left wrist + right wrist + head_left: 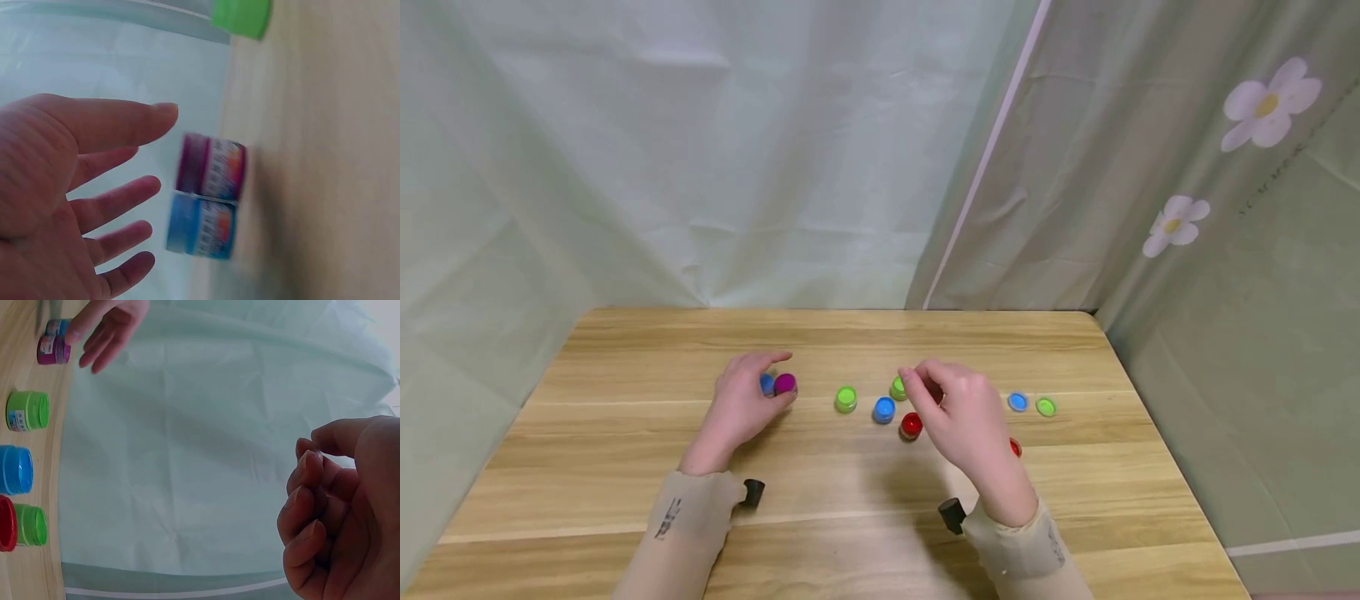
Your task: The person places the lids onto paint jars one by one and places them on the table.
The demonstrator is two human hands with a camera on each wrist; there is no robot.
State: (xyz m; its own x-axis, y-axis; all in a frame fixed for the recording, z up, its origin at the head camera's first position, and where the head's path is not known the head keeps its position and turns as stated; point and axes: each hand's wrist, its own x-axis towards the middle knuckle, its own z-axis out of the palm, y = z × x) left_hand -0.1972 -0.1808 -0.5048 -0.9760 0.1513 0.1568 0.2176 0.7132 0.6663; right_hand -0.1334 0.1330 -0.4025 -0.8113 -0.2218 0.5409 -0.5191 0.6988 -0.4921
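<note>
The small magenta-lidded plastic jar (786,383) stands on the wooden table (625,467) touching a blue-lidded jar (766,383) at its 9 o'clock. The left hand (741,404) rests beside both, fingers spread, gripping nothing. At 3 o'clock, the right hand (958,412) hovers, fingers loosely curled, over closed green (846,399), blue (884,409) and red jars (912,425); their contents are hidden.

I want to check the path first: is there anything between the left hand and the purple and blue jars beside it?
Nothing visible. The left hand is open, its fingers apart from the purple jar and the blue jar, which stand touching side by side on the table. Only air lies between.
</note>
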